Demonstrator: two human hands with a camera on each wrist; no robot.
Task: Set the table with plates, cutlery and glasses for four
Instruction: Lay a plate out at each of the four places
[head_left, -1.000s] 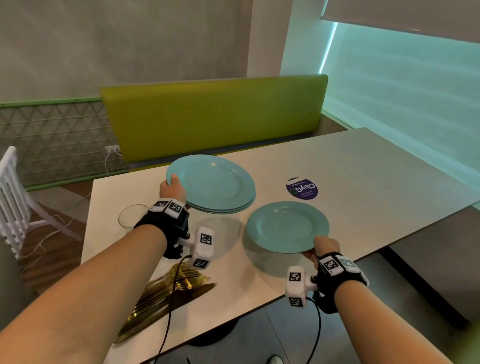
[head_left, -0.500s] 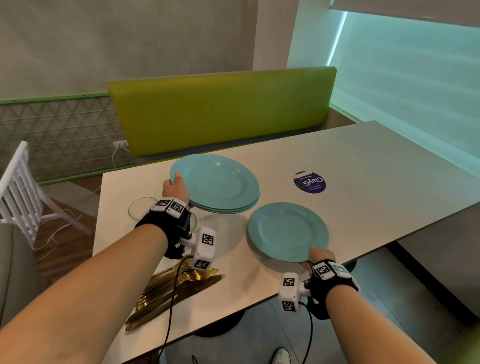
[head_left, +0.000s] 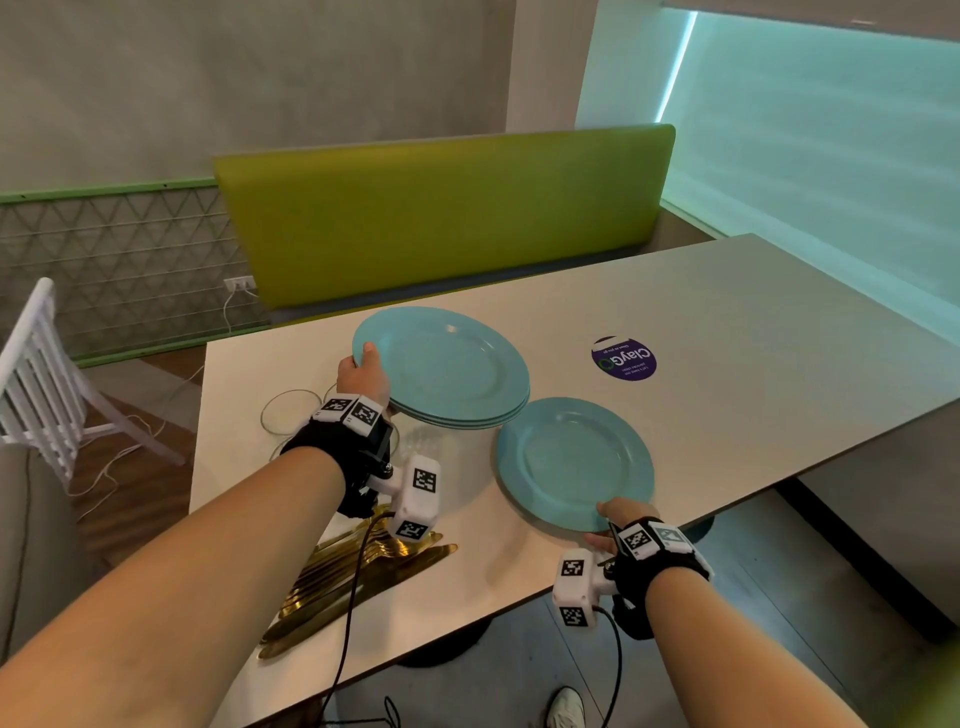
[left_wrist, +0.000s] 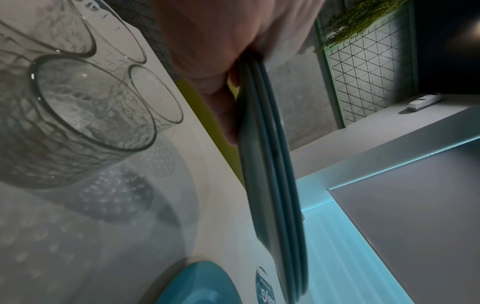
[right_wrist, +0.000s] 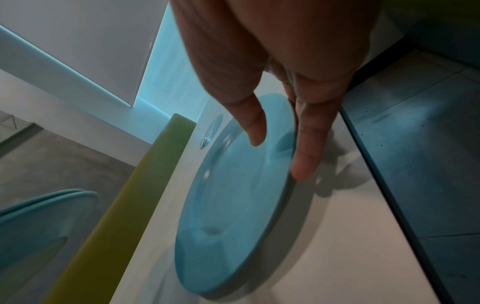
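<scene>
My left hand (head_left: 363, 374) grips the left rim of a stack of three teal plates (head_left: 447, 364), held a little above the white table (head_left: 753, 338); the left wrist view shows the fingers of this hand (left_wrist: 207, 51) under the stack (left_wrist: 270, 164) and the thumb on top. A single teal plate (head_left: 574, 462) lies near the table's front edge. My right hand (head_left: 610, 525) pinches its near rim, thumb on top and fingers along the edge. In the right wrist view the hand (right_wrist: 280, 154) is seen on the plate (right_wrist: 233, 216).
Clear glasses (left_wrist: 85, 121) stand on the table left of my left hand. Gold cutlery (head_left: 353, 577) lies piled at the near left corner. A purple sticker (head_left: 623, 358) marks the table's middle. A green bench (head_left: 441, 223) runs behind; a white chair (head_left: 36, 384) is at left.
My right hand has drawn the single plate slightly toward the front edge and lowered it. The left hand keeps the stack in about the same place.
</scene>
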